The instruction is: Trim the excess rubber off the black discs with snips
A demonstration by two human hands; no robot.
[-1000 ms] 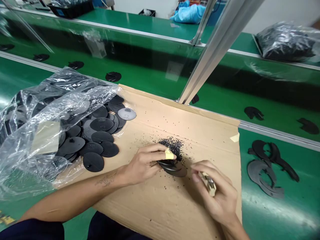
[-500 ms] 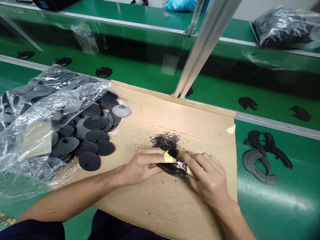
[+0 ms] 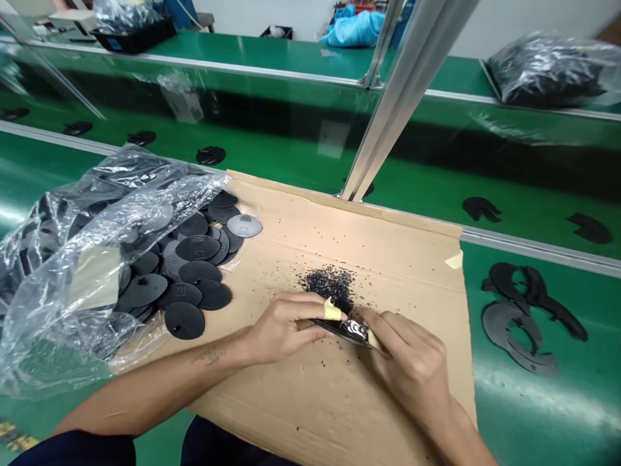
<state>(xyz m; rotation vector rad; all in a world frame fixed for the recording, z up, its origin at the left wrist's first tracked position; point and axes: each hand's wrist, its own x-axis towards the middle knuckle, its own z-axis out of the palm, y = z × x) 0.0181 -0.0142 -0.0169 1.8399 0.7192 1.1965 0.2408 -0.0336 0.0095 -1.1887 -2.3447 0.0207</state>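
Observation:
My left hand (image 3: 286, 327), yellow tape round one finger, grips a thin black plastic disc (image 3: 334, 327) between thumb and fingers. Closed round the handles of a pair of nippers (image 3: 357, 329), my right hand (image 3: 412, 353) keeps their metal head against the disc's right side. The blades' bite is too small to make out. Just beyond both hands, a heap of tiny black clippings (image 3: 330, 287) is scattered over the cardboard sheet (image 3: 272, 401). To the left lie several loose black discs (image 3: 196, 248), some with raised marks, spilling from a clear plastic bag (image 3: 101, 213).
Curved black parts (image 3: 509, 323) lie on the green table (image 3: 557, 414) at the right. An aluminium post (image 3: 402, 97) rises beyond the cardboard. Behind the clear panel, more black parts (image 3: 480, 209) rest on a green surface. A filled plastic bag (image 3: 553, 71) stands upper right.
The whole scene sits slightly lower and further right as the head view shifts. The disc is tilted differently and looks thinner, edge-on. Both hands keep their holds.

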